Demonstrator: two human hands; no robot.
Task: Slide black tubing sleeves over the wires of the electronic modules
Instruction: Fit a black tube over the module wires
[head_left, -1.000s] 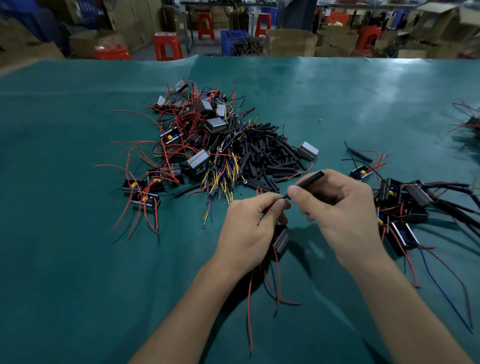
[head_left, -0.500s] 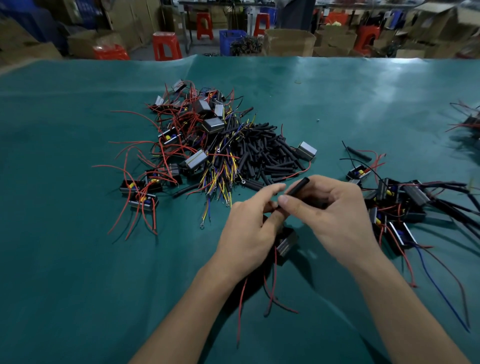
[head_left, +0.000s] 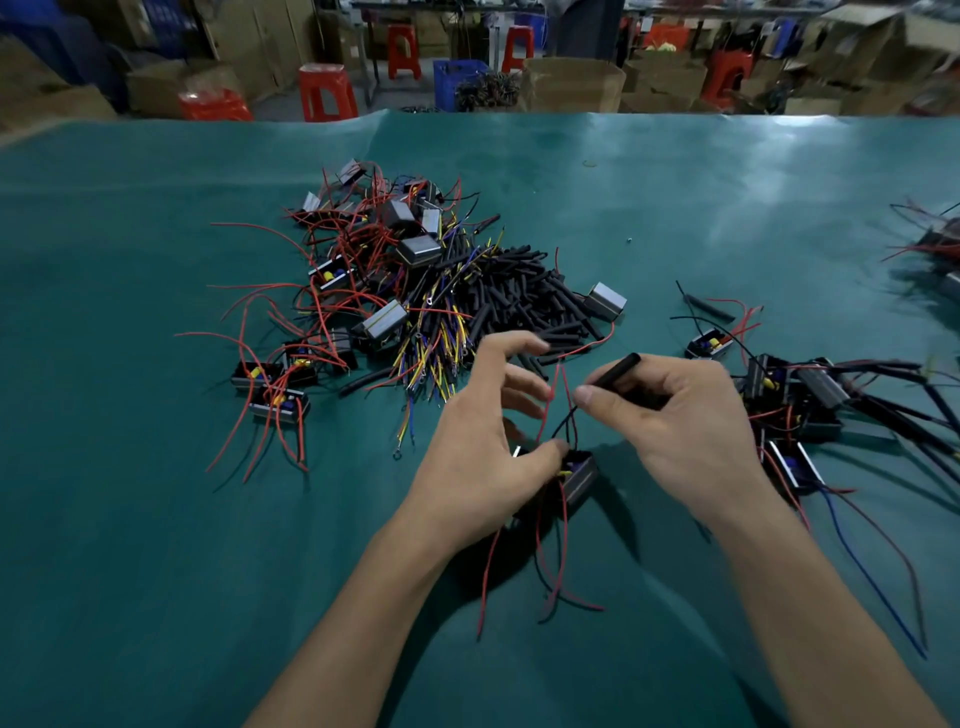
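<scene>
On the teal-covered counter (head_left: 156, 519), the right hand (head_left: 675, 415) pinches a short black tubing sleeve (head_left: 615, 370) between thumb and curled fingers, the sleeve angled up and to the right with its far end poking out above the knuckles. The left hand (head_left: 488, 457) holds a small dark rectangular electronic module with a grey side (head_left: 576, 475), its thumb pressed on the module's top while the other fingers are spread and raised, half curled, above it. Thin red wires (head_left: 553, 400) and a thin black wire (head_left: 563, 421) rise from the module into the gap between the two hands, near the lower end of the sleeve; whether any wire has entered the sleeve cannot be told. More red and black wires trail from the module toward the near edge of the counter. Beyond the left hand lies a loose heap of black tubing sleeves (head_left: 524, 296), and beside and behind it a tangled pile of unsleeved modules with red, yellow and blue wires (head_left: 363, 270). To the right of the right hand sits a cluster of modules whose wires carry black sleeves (head_left: 810, 400). Red plastic stools (head_left: 327, 93) and cardboard boxes (head_left: 574, 83) stand beyond the counter.
</scene>
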